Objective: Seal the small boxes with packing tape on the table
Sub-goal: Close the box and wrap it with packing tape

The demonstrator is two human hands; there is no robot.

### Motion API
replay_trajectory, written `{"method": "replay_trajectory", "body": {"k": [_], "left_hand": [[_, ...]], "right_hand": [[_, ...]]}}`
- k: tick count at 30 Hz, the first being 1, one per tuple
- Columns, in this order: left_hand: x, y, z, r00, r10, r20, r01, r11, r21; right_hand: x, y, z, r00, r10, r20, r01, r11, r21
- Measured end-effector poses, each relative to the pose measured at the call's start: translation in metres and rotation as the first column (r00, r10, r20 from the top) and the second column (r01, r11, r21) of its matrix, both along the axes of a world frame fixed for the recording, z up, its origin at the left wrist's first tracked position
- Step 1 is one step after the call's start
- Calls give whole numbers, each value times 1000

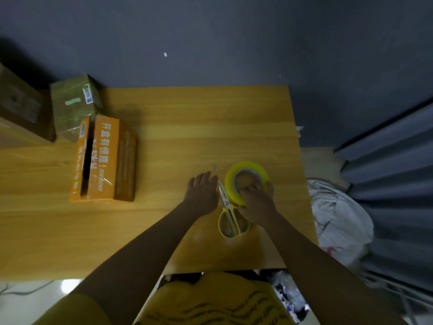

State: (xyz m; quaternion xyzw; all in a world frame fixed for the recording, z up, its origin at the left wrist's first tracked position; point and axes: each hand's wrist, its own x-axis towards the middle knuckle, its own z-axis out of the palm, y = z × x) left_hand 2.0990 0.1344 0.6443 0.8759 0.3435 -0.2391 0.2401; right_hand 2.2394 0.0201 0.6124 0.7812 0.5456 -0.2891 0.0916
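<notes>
I look down on a wooden bench point(164, 231) set against a dark wall. My right hand point(256, 202) is on the roll of packing tape point(246, 181), which lies flat toward the right side of the bench; the fingers curl over its near rim into the core and the thumb side wraps the outer edge, so the hand is grasping the roll. My left hand point(202, 193) lies just left of it, palm down on the bench with the fingers straight and relaxed, holding nothing. Between my two hands lie the scissors point(230, 215), yellow-handled, blades pointing to the far side, handles nearer to me; the blade tip sits right beside my left hand's fingers, though I cannot tell whether they touch.

On the left of the bench stands an orange box point(105, 160) with white lettering, its top flaps parted along a dark gap, a strip of clear film across part of it. Just beyond it, at the far left corner, sits a greenish-brown box point(72, 104) wrapped in shiny tape with a small label. Farther left is a larger brown carton point(21, 106), partly out of view. Off the right edge of the bench lies a white plastic bag point(339, 219).
</notes>
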Motion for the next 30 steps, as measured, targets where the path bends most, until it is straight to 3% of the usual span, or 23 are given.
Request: {"method": "replay_trajectory", "body": {"k": [7,10,13,17,19,23,25,30], "left_hand": [[6,-2,0,997,74,32,-72,995,-65],[6,2,2,975,208,79,-192,965,-176],[6,10,9,944,309,119,-268,923,-275],[13,23,31,901,394,183,-310,879,-363],[20,30,37,866,462,193,-347,831,-435],[29,34,42,798,601,57,-414,613,-673],[31,32,44,766,637,88,-392,572,-720],[20,28,36,744,609,274,-311,679,-665]], "right_hand": [[2,-5,10,999,1,32,-2,999,46],[6,-9,26,997,-59,47,56,996,62],[13,-10,32,980,-183,-78,192,972,138],[25,-6,26,898,-302,-320,403,858,320],[24,0,29,886,-293,-361,425,823,376],[19,14,40,895,-263,-360,413,792,449],[17,20,41,900,-268,-343,408,796,448],[8,24,35,923,-256,-289,358,845,397]]}}
